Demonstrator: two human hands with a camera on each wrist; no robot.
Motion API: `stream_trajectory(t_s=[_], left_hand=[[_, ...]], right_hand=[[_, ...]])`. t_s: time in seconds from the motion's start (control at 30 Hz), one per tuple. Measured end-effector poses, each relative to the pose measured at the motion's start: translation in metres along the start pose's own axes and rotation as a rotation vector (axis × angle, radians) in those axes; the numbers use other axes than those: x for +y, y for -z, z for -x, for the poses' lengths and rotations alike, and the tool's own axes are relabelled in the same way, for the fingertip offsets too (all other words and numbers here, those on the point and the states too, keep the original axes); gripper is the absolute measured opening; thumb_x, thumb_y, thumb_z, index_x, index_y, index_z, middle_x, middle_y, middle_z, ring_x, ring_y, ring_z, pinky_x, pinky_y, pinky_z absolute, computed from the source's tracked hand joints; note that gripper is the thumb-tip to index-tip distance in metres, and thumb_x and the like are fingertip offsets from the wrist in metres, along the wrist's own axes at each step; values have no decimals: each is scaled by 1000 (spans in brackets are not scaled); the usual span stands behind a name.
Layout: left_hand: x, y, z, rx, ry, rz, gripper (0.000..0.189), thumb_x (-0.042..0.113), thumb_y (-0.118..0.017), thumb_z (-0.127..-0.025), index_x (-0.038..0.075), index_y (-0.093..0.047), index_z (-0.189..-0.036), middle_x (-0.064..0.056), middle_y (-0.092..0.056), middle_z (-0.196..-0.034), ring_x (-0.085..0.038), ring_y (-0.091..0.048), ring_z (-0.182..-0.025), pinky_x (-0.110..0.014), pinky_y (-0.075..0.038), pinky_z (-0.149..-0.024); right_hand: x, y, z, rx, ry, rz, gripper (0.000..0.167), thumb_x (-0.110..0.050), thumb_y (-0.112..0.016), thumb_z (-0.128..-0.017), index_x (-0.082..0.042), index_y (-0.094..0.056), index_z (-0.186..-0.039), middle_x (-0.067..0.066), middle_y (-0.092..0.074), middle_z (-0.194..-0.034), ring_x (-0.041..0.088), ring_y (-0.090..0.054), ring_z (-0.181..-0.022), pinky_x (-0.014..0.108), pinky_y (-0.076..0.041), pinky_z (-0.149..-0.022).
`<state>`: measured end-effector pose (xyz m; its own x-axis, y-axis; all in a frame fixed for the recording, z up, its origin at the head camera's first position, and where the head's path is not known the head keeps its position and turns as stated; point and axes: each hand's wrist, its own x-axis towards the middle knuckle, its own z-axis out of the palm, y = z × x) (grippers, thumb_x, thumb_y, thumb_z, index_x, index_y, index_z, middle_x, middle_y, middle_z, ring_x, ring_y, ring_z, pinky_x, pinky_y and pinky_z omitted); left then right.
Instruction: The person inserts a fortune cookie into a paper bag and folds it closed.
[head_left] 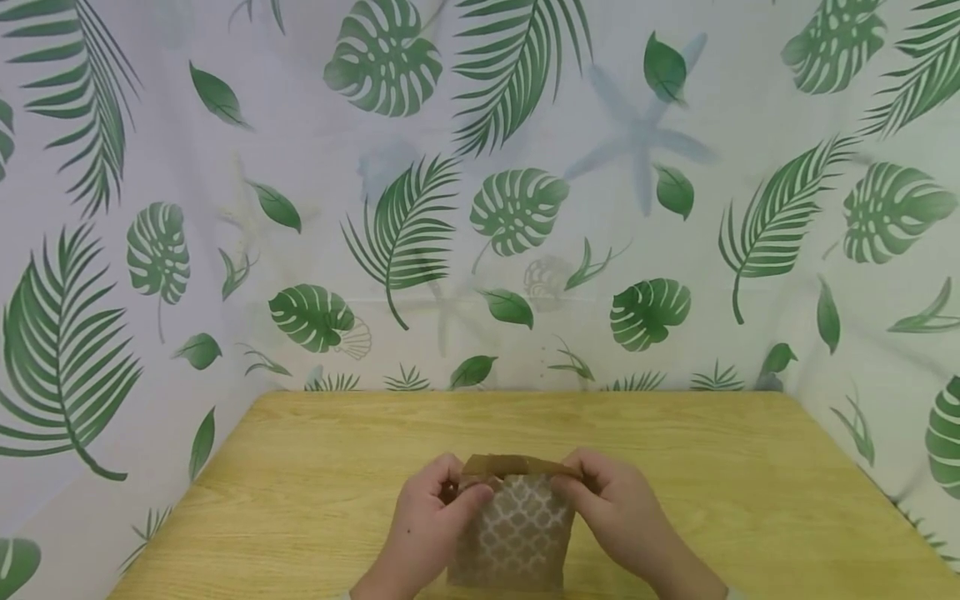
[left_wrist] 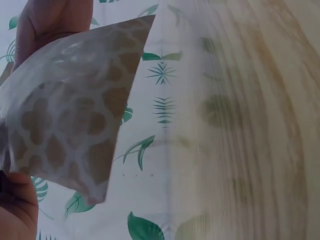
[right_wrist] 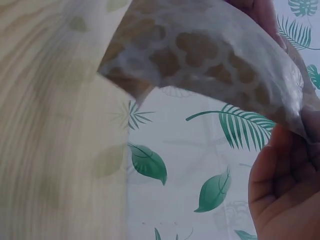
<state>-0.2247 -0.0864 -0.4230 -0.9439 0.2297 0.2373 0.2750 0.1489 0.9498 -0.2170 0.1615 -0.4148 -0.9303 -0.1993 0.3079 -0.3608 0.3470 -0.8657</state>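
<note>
A small brown paper bag point(head_left: 517, 533) with a white lattice pattern stands upright on the wooden table point(head_left: 315, 500) near its front edge. Its top flap is folded over. My left hand point(head_left: 442, 500) pinches the flap's left end, and my right hand point(head_left: 600, 492) pinches its right end. In the left wrist view the patterned bag point(left_wrist: 75, 115) fills the left side, with my fingers point(left_wrist: 50, 20) above it. Seen from the right wrist, the bag point(right_wrist: 210, 55) arches across the top, and my right palm point(right_wrist: 285, 185) shows at the lower right.
A curtain printed with green leaves point(head_left: 480, 192) walls the table on the back, left and right. Bare wood stretches behind and beside the bag.
</note>
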Motion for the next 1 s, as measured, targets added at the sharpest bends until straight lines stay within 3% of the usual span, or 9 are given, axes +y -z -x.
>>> stream_trajectory(t_s=[0.1, 0.23, 0.43, 0.57, 0.63, 0.8, 0.87, 1.0], left_hand=[[-2, 0, 0, -23, 31, 64, 32, 27, -75, -93, 5, -53, -86, -4, -55, -86, -14, -53, -75, -24, -48, -63], [-3, -1, 0, -107, 45, 115, 28, 27, -71, -97, 4, -55, -94, -6, -58, -94, -16, -57, -81, -27, -52, -67], [-3, -4, -2, -223, 91, 126, 32, 34, -67, -99, 9, -59, -118, -8, -64, -107, -23, -64, -95, -34, -57, -79], [-3, -5, -2, -218, 110, 103, 30, 33, -67, -99, 10, -61, -118, -8, -66, -108, -25, -64, -98, -35, -57, -81], [-2, -5, -2, -185, 102, 74, 24, 31, -67, -99, 9, -62, -107, -7, -65, -104, -23, -63, -95, -34, -57, -79], [-2, -4, -3, -103, 73, 10, 26, 28, -70, -96, 8, -56, -87, -4, -62, -93, -20, -60, -87, -31, -56, -71], [-3, -2, -4, -112, 76, -5, 29, 28, -70, -96, 8, -53, -86, -3, -58, -87, -18, -56, -83, -29, -53, -68], [-5, 1, -5, -192, 125, 39, 23, 32, -69, -97, 10, -63, -103, -2, -64, -93, -19, -61, -87, -31, -54, -72]], right_hand=[[2, -2, 0, -55, 1, -89, 14, -22, -67, -99, -9, -68, -104, 4, -66, -89, 13, -60, -73, 29, -55, -64], [4, -4, 1, -174, -51, -214, 29, -19, -66, -100, -4, -65, -125, 12, -69, -113, 25, -68, -95, 36, -58, -80], [5, -3, 2, -203, -134, -291, 29, -23, -65, -100, 2, -66, -115, 15, -70, -104, 26, -69, -92, 36, -58, -80], [7, -3, 3, -207, -140, -347, 30, -21, -62, -102, 5, -64, -116, 19, -70, -100, 29, -71, -86, 41, -59, -76], [7, -4, 3, -189, -135, -315, 32, -24, -61, -103, 4, -64, -118, 16, -71, -101, 28, -71, -87, 39, -59, -77], [9, -5, 1, -109, -87, -118, 31, -34, -60, -103, -7, -72, -112, 2, -74, -95, 20, -70, -87, 32, -57, -78], [10, -6, 0, -98, -62, -75, 28, -35, -61, -102, -9, -74, -105, 0, -73, -89, 18, -69, -81, 32, -57, -73], [11, -7, -1, -135, -21, -87, 25, -30, -63, -101, -8, -75, -102, 2, -73, -87, 18, -68, -75, 33, -58, -67]])
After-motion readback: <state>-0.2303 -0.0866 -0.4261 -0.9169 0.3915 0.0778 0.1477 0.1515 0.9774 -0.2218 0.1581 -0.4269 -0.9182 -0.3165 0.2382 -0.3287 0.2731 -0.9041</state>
